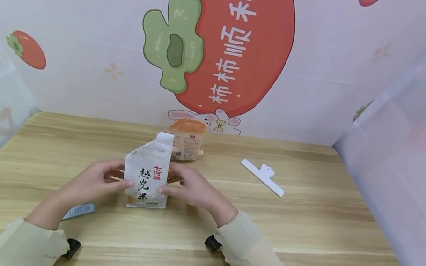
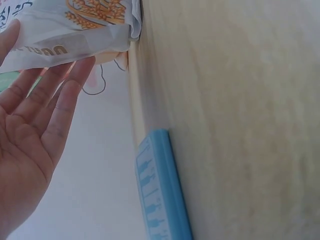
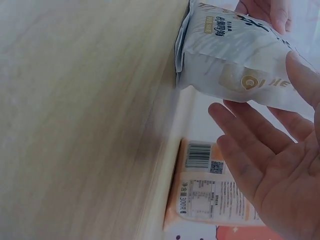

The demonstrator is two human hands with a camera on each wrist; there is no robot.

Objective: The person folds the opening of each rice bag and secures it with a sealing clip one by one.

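A white paper-like bag of rice (image 1: 149, 174) with black and red characters stands upright on the wooden table, its top edge slanting down to the left. My left hand (image 1: 98, 179) holds its left side, thumb on the front face and fingers toward the back. On the opposite side my right hand (image 1: 196, 189) grips it the same way, thumb at the front edge. The right wrist view shows the bag's lower end right at the tabletop. In the left wrist view, extended fingers (image 2: 65, 105) touch the bag's side.
Behind the bag stands an orange and white package (image 1: 190, 141) with a barcode side label. A long white bag clip (image 1: 262, 177) lies to the right. Near my left forearm lies a light-blue printed bar (image 2: 162, 185). A patterned wall covering (image 1: 89, 82) rises at the table's back edge.
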